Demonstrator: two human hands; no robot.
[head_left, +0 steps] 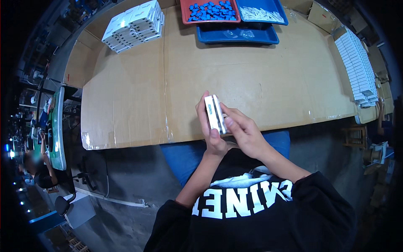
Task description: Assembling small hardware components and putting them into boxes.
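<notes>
Both of my hands hold a small white rectangular box [212,110] just above the near edge of the cardboard-covered table [126,96]. A blue mark is on the box's white face, and a dark band or gap runs lengthwise along it. My left hand [213,140] wraps round its left side and lower end, thumb near the bottom corner. From the right, my right hand [247,133] grips the other side, with thumb and fingers near the dark band. The box's underside is hidden by my fingers.
White boxes [134,25] are stacked at the far left. A red tray [184,16] holds blue plastic pieces; a blue tray [286,19] beside it holds white pieces, above a lower blue tray [235,41]. More white boxes [357,67] line the right edge. People work at both sides.
</notes>
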